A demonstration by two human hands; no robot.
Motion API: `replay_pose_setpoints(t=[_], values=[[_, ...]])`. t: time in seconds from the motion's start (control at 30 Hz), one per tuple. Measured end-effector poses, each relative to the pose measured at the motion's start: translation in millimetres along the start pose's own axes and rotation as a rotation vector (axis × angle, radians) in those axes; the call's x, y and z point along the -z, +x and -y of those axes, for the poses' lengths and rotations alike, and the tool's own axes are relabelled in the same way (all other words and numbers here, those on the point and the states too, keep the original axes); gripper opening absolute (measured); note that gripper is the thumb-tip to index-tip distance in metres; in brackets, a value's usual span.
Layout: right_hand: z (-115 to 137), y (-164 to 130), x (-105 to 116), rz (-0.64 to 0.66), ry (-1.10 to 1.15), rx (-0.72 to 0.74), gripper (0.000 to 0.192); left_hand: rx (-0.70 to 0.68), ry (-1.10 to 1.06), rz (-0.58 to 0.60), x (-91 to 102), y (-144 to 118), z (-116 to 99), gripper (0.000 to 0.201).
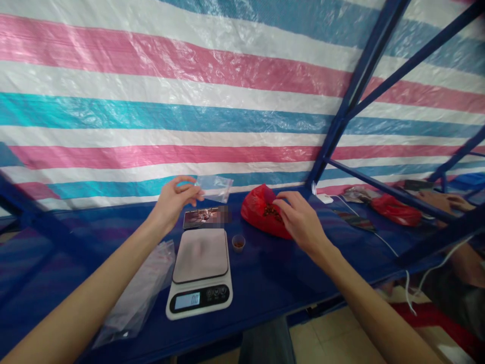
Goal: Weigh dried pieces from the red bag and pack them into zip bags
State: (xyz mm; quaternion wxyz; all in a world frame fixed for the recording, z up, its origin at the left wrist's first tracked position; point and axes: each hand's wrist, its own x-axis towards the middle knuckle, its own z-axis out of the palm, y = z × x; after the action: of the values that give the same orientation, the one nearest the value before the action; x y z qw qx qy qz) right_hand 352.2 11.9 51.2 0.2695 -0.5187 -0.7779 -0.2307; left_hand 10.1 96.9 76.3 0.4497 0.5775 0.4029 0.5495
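Note:
My left hand (180, 194) is raised behind the scale, pinching a small clear zip bag (216, 189) by one end. The bag looks flat. My right hand (297, 216) is at the mouth of a red plastic bag (253, 210), fingers bent and drawn together; what the fingertips hold is hidden. Small brown dried pieces (272, 212) show inside the red bag. A small clear cup (238, 244) with a few brown bits stands between the red bag and the white digital scale (200, 257). The scale's display reads 0.0 and its plate is bare.
A phone (202, 217) with a lit picture lies behind the scale. Clear plastic bags (142, 288) are piled left of it. A blue metal post (346, 108) rises at right. Beyond it lie another red bag (396, 210), cables and another person's hands (441, 200).

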Motion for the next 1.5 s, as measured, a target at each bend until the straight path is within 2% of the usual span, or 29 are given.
replay_pose_setpoints(t=[0.07, 0.1, 0.13, 0.2, 0.23, 0.3, 0.4, 0.53, 0.63, 0.7, 0.8, 0.87, 0.97, 1.03, 1.1, 1.3, 1.5], values=[[6, 0, 5, 0.080, -0.040, -0.017, 0.029, 0.037, 0.000, -0.149, 43.0, -28, 10, 0.050], [7, 2, 7, 0.185, -0.074, -0.036, 0.029, 0.041, 0.033, -0.204, 63.6, -42, 15, 0.049], [7, 5, 8, 0.346, -0.116, -0.049, 0.029, 0.053, 0.079, -0.263, 83.1, -56, 21, 0.048], [7, 13, 9, 0.681, -0.212, -0.082, 0.027, 0.078, 0.218, -0.311, 116.9, -78, 33, 0.042], [8, 18, 8, 0.803, -0.252, -0.101, 0.026, 0.090, 0.303, -0.306, 130.7, -85, 39, 0.038], [13, 29, 4, 0.903, -0.309, -0.141, 0.028, 0.097, 0.449, -0.229, 151.5, -91, 47, 0.033], [24, 42, -5, 0.880, -0.322, -0.138, 0.033, 0.087, 0.586, 0.076, 167.2, -76, 53, 0.034], [35, 50, -18, 0.866, -0.270, -0.090, 0.036, 0.094, 0.672, 0.518, 174.2, -42, 51, 0.035], [32, 49, -31, 0.865, -0.244, -0.100, 0.039, 0.047, 0.764, 0.679, 181.0, -28, 52, 0.034], [25, 47, -41, 0.858, -0.239, -0.116, 0.042, -0.016, 0.809, 0.668, 185.7, -26, 52, 0.033], [13, 45, -57, 0.853, -0.222, -0.116, 0.047, -0.115, 0.795, 0.545, 182.7, -30, 49, 0.027], [6, 45, -64, 0.843, -0.199, -0.104, 0.050, -0.158, 0.743, 0.499, 169.8, -34, 48, 0.028], [-3, 45, -70, 0.784, -0.145, -0.106, 0.048, -0.173, 0.706, 0.490, 142.0, -40, 53, 0.030], [-8, 42, -73, 0.725, -0.098, -0.111, 0.045, -0.202, 0.764, 0.464, 127.4, -44, 60, 0.030], [-15, 39, -78, 0.668, -0.046, -0.089, 0.041, -0.230, 0.822, 0.465, 120.9, -50, 69, 0.033], [-33, 36, -86, 0.506, 0.034, -0.048, 0.027, -0.237, 0.819, 0.467, 127.3, -61, 83, 0.033], [-29, 41, -59, 0.287, 0.230, -0.084, 0.023, -0.376, 1.011, 0.470, 132.1, -53, 93, 0.034]])
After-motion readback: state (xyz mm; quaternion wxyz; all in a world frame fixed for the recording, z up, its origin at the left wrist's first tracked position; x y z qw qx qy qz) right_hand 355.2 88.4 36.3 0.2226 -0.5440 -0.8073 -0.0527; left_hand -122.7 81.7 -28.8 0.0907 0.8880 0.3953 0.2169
